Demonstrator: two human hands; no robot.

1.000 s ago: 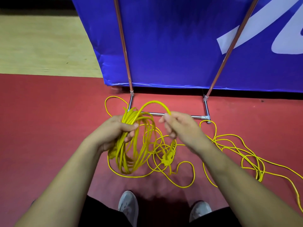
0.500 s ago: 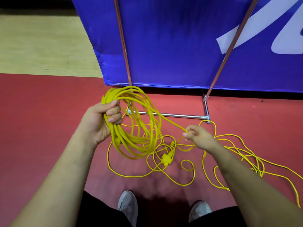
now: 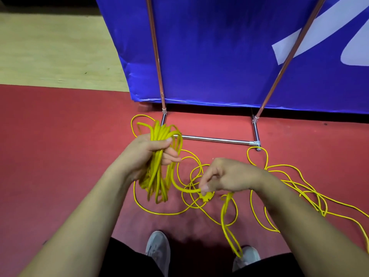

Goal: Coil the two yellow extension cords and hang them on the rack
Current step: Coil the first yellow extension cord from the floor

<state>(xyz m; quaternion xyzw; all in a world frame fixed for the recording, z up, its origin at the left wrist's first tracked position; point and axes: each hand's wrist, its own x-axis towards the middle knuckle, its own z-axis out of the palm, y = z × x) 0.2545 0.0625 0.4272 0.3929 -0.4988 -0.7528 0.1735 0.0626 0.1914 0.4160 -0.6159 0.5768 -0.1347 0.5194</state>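
Yellow extension cords (image 3: 320, 204) lie mostly loose on the red floor (image 3: 60, 146), spread from in front of the person's shoes (image 3: 157, 248) to well right of the rack. Part of one cord is gathered into a coil (image 3: 157, 176) held off the floor. The left hand (image 3: 143, 154) grips this coil, with fingers and thumb curled round the bundled loops near their top. The right hand (image 3: 225, 176) pinches the running strand (image 3: 185, 188) that leaves the coil, thumb against fingertips. A doubled loop (image 3: 227, 216) hangs below this hand toward the right shoe (image 3: 247, 256). The step in hand appears to be feeding the next turn into the coil. To do it well, draw out a length of strand that matches the existing loops. Let it slide through the pinch so that twists run out toward the free end, then lay it into the left palm beside the other turns, not across them. The loops in the coil look uneven, so level them before adding more. Obstructions: a yellow plug (image 3: 206, 196) lies among crossing loops just below the right hand and is likely to snag under tension. Which cord it belongs to cannot be told. One floor loop lies just beside the right foot of the rack base bar (image 3: 215, 139), and others lie near both shoes, so pull slowly. The rack uprights (image 3: 157, 66) rise in front of a blue banner (image 3: 219, 47), and the hanging rail is out of view.
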